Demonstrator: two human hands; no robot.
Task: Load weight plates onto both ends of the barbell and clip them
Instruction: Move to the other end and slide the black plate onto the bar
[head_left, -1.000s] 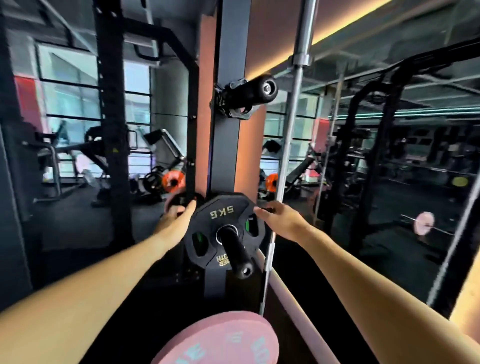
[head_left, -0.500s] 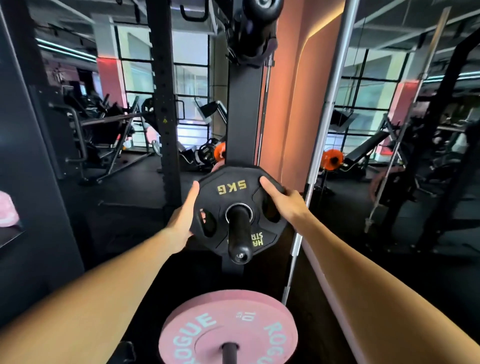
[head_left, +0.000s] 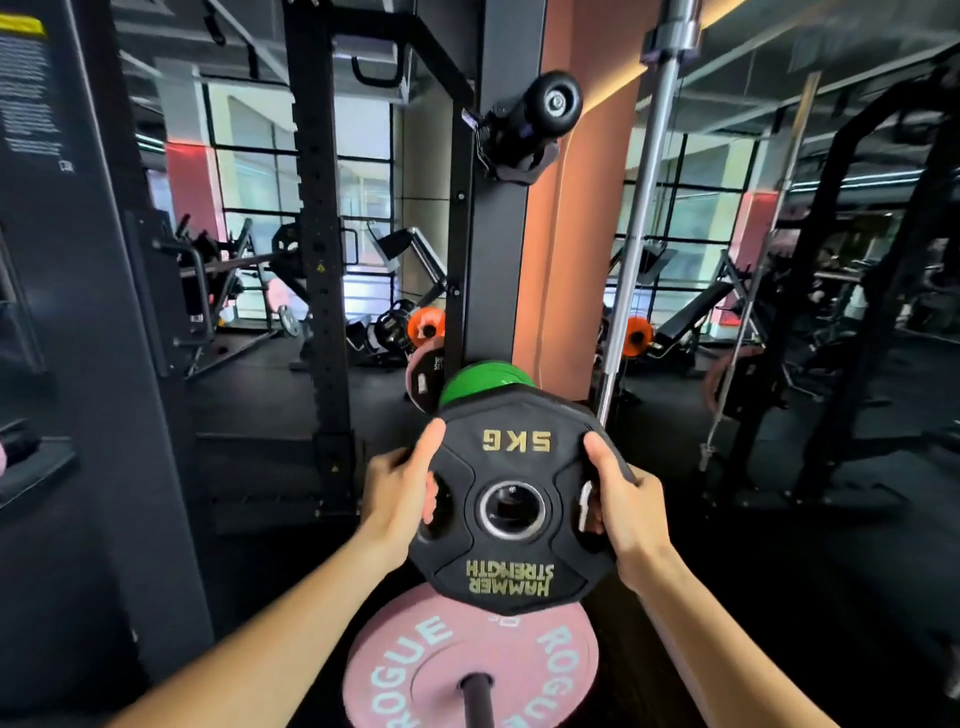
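Note:
I hold a black 5 KG Hammer Strength weight plate (head_left: 511, 577) in front of me, off its storage peg, its centre hole empty. My left hand (head_left: 397, 493) grips its left edge with fingers through a grip slot. On the opposite edge my right hand (head_left: 626, 506) clasps it the same way. Behind the plate a green plate (head_left: 480, 379) stays on the rack upright. A silver barbell (head_left: 641, 218) stands upright beside the orange pillar to the right.
A pink Rogue plate (head_left: 415, 670) sits on a lower peg just below the held plate. The black rack upright (head_left: 493, 234) carries a roller peg (head_left: 540, 111) higher up. A dark panel (head_left: 78, 312) stands to the left, and mirrors and benches lie beyond.
Both hands have pulled the 5 KG plate off its peg toward me. The green plate behind it has come into sight.

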